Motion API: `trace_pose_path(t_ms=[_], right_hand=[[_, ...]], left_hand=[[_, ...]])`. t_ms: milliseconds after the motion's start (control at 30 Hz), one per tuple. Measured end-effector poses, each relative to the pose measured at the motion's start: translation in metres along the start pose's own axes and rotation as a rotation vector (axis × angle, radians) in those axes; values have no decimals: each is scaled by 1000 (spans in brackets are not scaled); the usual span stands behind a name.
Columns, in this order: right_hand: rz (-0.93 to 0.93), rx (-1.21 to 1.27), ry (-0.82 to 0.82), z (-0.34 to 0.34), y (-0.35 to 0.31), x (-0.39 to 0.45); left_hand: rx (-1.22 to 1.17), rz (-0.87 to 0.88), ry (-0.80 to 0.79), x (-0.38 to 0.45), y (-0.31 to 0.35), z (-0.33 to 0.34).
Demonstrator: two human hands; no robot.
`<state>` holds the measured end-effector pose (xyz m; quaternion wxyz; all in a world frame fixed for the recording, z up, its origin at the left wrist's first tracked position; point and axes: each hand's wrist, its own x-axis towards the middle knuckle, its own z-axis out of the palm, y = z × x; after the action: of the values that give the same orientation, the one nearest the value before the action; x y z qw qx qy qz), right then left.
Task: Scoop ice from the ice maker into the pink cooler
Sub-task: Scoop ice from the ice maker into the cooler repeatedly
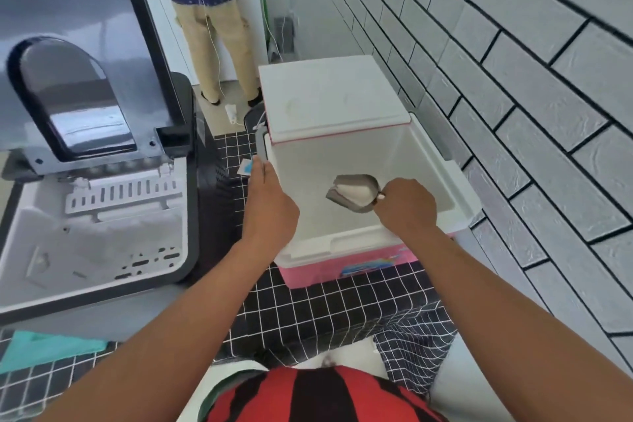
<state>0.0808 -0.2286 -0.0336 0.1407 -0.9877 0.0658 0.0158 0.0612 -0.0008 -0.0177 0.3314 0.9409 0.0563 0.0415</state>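
Observation:
The pink cooler (pixel 342 267) stands on the checked cloth with its white lid (pixel 329 96) swung up at the back. My right hand (pixel 406 207) holds a metal scoop (pixel 356 193) over the cooler's white inside, tipped down to the left. My left hand (pixel 270 202) rests on the cooler's left rim, near its grey handle (pixel 262 144). To the left, the grey ice maker (pixel 102 216) has its dark lid (pixel 75 62) raised and its white bin showing.
A grey brick-pattern wall (pixel 513 113) runs close along the cooler's right side. Another person (pixel 209 10) stands at the back beside white cabinets. A teal piece (pixel 44 349) lies on the black checked cloth (pixel 325 312) at lower left.

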Motion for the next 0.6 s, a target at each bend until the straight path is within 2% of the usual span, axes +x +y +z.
trace_pose_path(t_ms=[200,333,433,600], right_hand=[[15,87,41,4,7,3],[-72,232,63,-9,1,4],[-168,272,94,-36,-26,9],[-420,356,193,-87,-118,1]], left_hand=[[76,-21,25,1,2,2],[-76,-11,-34,1,4,-15],[-230,74,96,-2,2,-48],[-188,148,295,-16,-40,-123]])
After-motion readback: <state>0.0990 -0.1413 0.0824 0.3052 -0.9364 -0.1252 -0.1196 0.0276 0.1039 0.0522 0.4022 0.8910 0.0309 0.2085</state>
